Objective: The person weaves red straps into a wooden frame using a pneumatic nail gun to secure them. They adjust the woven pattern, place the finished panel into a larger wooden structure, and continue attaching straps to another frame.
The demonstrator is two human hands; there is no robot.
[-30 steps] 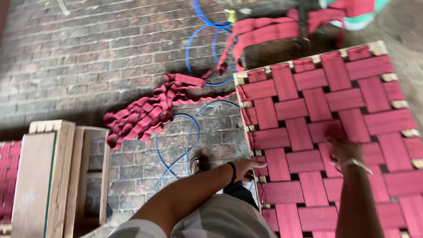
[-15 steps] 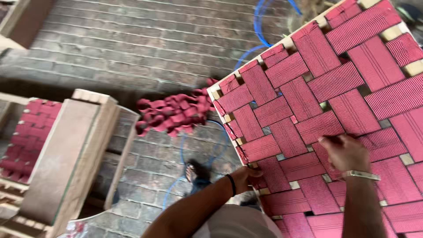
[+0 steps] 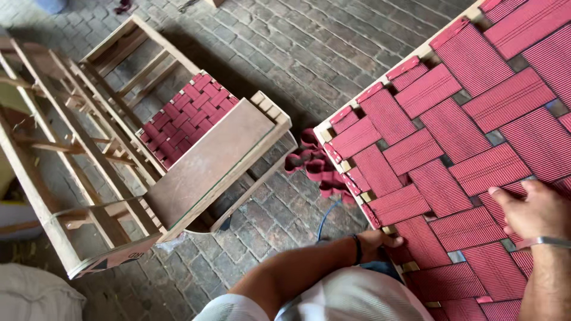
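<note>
A wooden frame [image 3: 335, 126] woven with red straps [image 3: 458, 131] is tilted across the right of the view, over a brick floor [image 3: 285, 53]. Its near edge is gripped by the left hand [image 3: 377, 242], fingers curled around the rim. The right hand [image 3: 532, 209] is laid on the weave, fingers [image 3: 502, 199] loosely bent and pressed on a strap, nothing enclosed. Loose red strap [image 3: 312, 166] is piled just beside the frame's corner. Chair frames [image 3: 178, 137], one partly woven, are lying to the left.
</note>
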